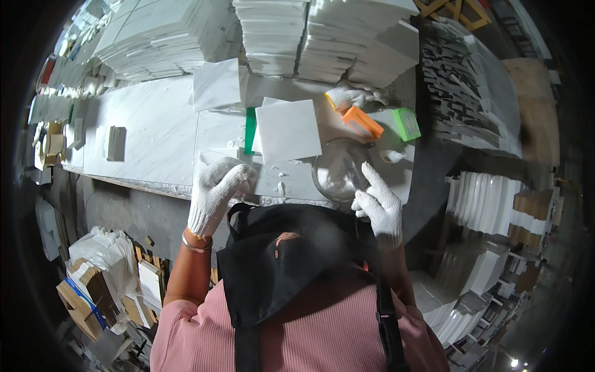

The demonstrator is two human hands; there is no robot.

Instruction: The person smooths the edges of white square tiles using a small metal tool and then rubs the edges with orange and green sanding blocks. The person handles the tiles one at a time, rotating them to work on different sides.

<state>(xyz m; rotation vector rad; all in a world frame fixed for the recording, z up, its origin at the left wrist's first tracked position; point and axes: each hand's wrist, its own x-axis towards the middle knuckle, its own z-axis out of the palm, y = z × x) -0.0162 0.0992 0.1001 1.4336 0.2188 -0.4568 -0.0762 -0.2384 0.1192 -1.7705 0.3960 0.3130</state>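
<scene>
Both my hands wear white knit gloves. My left hand (223,189) is at the table's near edge with its fingers curled in; whatever is in them is hidden. Just beyond it lies a pale flat piece, hard to tell from the tabletop. My right hand (379,204) is at the near rim of a round clear bowl (340,143) with white paste in it. Its index finger points over the bowl, and the other fingers are bent round something I cannot make out. Between my hands, farther in, square white marble tiles (289,131) lie overlapped, a green piece (250,131) beside them.
Behind the bowl are an orange block (362,123), a bright green block (406,124) and a crumpled glove (353,97). Tall stacks of marble tiles (273,37) line the table's far side. Another tile (216,85) leans at the back left. White crumbs dot the marble tabletop (158,136).
</scene>
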